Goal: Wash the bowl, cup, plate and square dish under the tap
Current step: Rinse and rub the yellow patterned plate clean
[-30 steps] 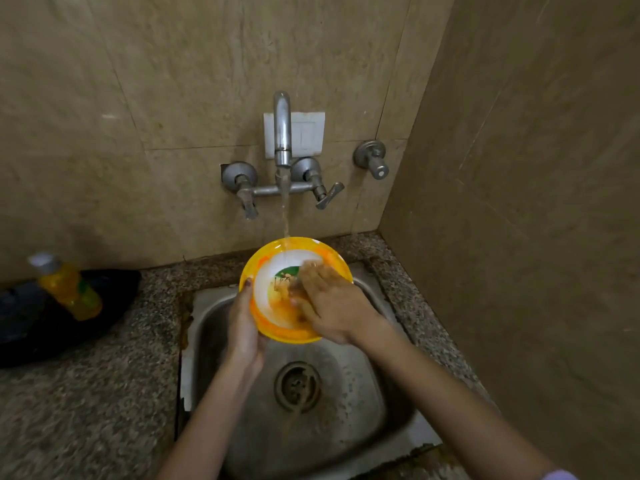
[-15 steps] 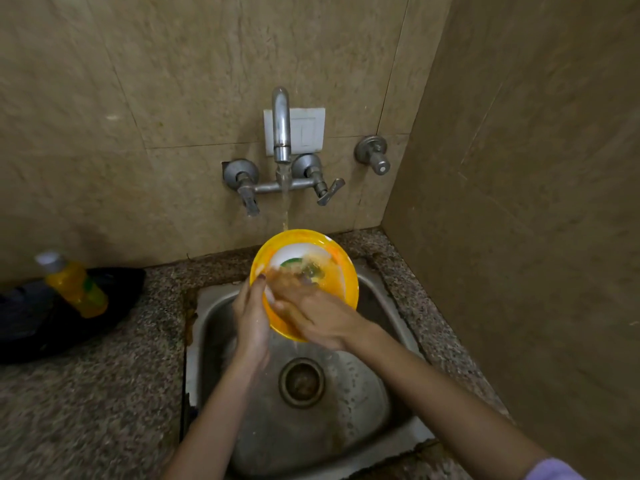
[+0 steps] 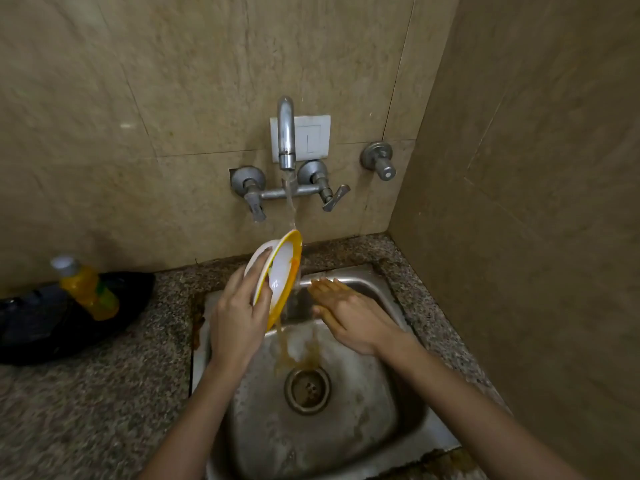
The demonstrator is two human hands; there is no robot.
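A: What can you count at your sink [image 3: 363,445]?
B: One sink, one drain [image 3: 307,386], one bowl [image 3: 282,271], and your two hands: left hand [image 3: 239,317], right hand [image 3: 349,313].
A: And around it?
B: You have one tap [image 3: 286,133] with two levers [image 3: 254,206] [image 3: 332,199], one separate valve [image 3: 379,161], one white switch plate [image 3: 313,136] and one yellow bottle [image 3: 88,289].
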